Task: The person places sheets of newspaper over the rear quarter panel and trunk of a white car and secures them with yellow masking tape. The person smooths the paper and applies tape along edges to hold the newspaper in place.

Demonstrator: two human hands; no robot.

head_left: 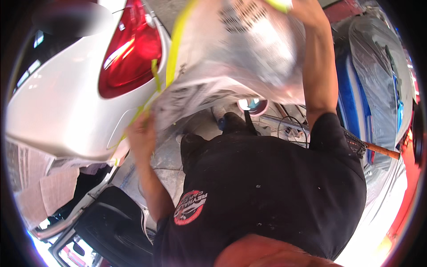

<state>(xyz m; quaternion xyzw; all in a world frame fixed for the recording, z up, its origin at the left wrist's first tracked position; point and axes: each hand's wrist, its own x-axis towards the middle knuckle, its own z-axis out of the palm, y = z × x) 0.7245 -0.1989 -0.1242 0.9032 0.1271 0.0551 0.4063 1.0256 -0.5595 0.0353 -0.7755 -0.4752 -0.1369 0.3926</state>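
A sheet of printed, translucent masking paper (249, 49), edged with yellow masking tape (175, 53), spreads in front of me beside the white car's body. My right hand (304, 11), partly cut off at the top of the view, grips the sheet's upper right taped edge. Lower down on the left, my left hand (142, 133) is closed at the sheet's taped lower left edge, against the car panel; its fingers are slightly blurred. Just left of the sheet, the red tail light (131, 53) shows uncovered, with a loose strip of yellow tape hanging over its right side.
The white car panel (66, 102) fills the left side, with brown paper (58, 191) below it. At right stands a plastic-covered blue and grey object (373, 80), near a tool with an orange-brown handle (383, 151). A round light (252, 105) and cables lie beyond my legs.
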